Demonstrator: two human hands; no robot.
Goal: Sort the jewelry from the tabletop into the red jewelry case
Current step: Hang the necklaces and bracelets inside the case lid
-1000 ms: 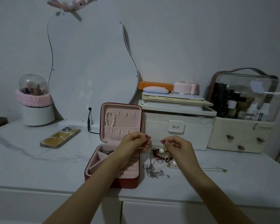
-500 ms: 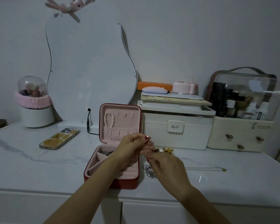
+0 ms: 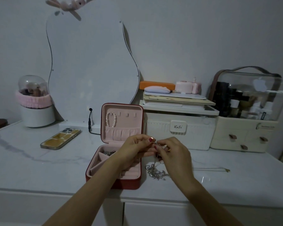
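since one second ago: right hand (image 3: 175, 152) brought in from apart to touch left hand (image 3: 136, 149); fingertips now meeting above right front edge of open red jewelry case with pink lining (image 3: 114, 181).

- left hand: fingers curled, pinching small shiny piece at top of thin silver chain (image 3: 154, 163).
- right hand: fingers curled round same chain, just beside left fingertips.
- chain: hanging down from both hands; lower end resting in tangled silver jewelry pile (image 3: 155, 172) on white marble tabletop (image 3: 31, 168), just right of case.
- case: lid upright, white pearl bracelet (image 3: 111, 119) hung on lid hook; dark silver jewelry (image 3: 109, 152) in rear tray compartment.
- thin gold necklace (image 3: 216, 169): flat on tabletop, well right of pile.
- phone in yellow clear cover (image 3: 60, 138): left of case.
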